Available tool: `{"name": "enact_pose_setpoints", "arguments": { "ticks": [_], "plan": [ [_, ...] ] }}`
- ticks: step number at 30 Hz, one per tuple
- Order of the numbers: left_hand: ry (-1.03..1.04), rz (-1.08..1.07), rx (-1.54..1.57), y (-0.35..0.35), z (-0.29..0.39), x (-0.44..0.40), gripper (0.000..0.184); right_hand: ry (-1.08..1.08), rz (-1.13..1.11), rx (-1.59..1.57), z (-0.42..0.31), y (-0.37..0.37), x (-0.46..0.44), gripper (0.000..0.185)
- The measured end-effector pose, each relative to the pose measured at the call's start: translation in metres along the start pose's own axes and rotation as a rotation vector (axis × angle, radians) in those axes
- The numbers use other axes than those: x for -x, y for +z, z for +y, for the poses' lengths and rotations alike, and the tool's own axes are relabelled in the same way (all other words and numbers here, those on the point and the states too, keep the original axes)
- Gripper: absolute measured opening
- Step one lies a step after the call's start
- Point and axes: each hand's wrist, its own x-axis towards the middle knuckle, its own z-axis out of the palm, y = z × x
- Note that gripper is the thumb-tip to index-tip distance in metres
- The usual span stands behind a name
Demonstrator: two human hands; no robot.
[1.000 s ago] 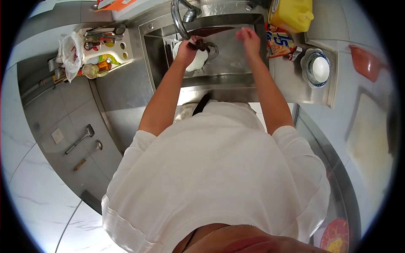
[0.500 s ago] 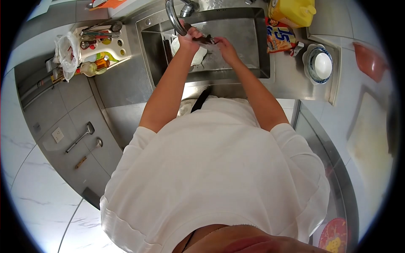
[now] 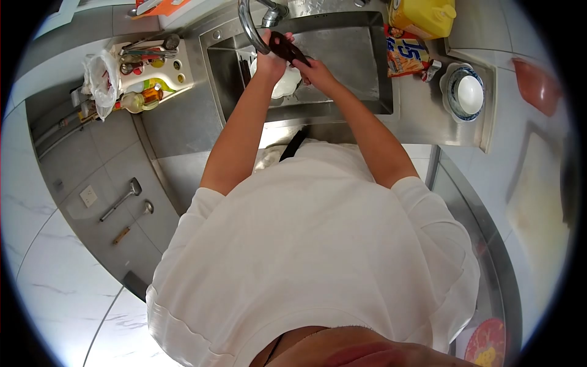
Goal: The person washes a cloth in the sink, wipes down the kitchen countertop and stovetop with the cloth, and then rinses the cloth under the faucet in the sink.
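- The left hand [image 3: 271,65] is holding one end of a dark brown item [image 3: 288,49] beside the faucet [image 3: 247,24].
- The right hand [image 3: 317,73] is gripping its other end.
- The item is hanging over the sink [image 3: 354,109].

Both bare arms reach forward, left hand [image 3: 273,61] just beside right hand [image 3: 316,74], fingers of each apparently curled inward.
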Motion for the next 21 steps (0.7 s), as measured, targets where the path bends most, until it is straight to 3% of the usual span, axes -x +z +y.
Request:
{"name": "enact_pose_setpoints", "arguments": {
  "ticks": [1,2,3,4,5,6,7,9,11,12,13,15,17,20,21],
  "plan": [
    [0.027,-0.017,-0.082,-0.001,0.000,0.001,0.042,0.022,-0.030,-0.205,0.005,0.000,-0.002,0.038],
    [0.037,-0.001,-0.148,-0.004,-0.001,0.004,0.040,0.019,-0.029,-0.207,0.010,0.002,-0.004,0.038],
    [0.037,-0.002,-0.150,-0.004,-0.003,0.009,0.040,0.035,0.016,-0.495,0.011,0.007,-0.005,0.038],
    [0.054,0.020,-0.450,-0.004,-0.008,0.016,0.040,0.051,0.061,-0.782,0.011,0.010,-0.006,0.038],
    [0.070,0.043,-0.750,-0.004,-0.010,0.020,0.041,0.050,0.061,-0.784,0.011,0.011,-0.007,0.038],
    [-0.106,-0.046,-0.706,-0.015,-0.011,0.018,0.034,0.037,-0.006,-0.890,0.010,0.011,-0.007,0.042],
    [-0.107,-0.047,-0.708,-0.023,-0.017,0.022,0.034,0.024,-0.074,-0.996,0.007,0.011,-0.007,0.046],
    [0.691,-0.254,-1.662,-0.037,-0.029,0.034,0.035,0.010,-0.144,-1.102,-0.001,0.011,-0.006,0.051],
    [0.568,-0.286,-1.631,-0.046,-0.031,0.037,0.044,0.015,-0.129,-1.024,-0.010,0.009,-0.005,0.059],
    [0.640,-0.298,-1.663,-0.041,-0.029,0.045,0.042,0.043,-0.138,-1.052,-0.018,0.008,0.001,0.047],
    [0.711,-0.308,-1.694,-0.037,-0.026,0.053,0.039,0.043,-0.139,-1.053,-0.010,0.004,-0.007,0.047],
    [0.734,-0.303,-1.721,-0.031,-0.020,0.060,0.042,0.088,-0.049,-0.670,-0.006,0.002,-0.017,0.032],
    [0.756,-0.298,-1.748,-0.028,-0.016,0.063,0.046,0.175,-0.082,-0.783,-0.013,-0.006,-0.014,0.022],
    [0.553,-0.208,-1.600,-0.036,-0.005,0.052,0.079,0.359,-0.289,-0.640,-0.021,-0.015,-0.016,0.013],
    [0.553,-0.206,-1.598,-0.025,0.001,0.051,0.079,0.361,-0.289,-0.638,-0.018,-0.020,-0.020,0.013]
  ]
}}
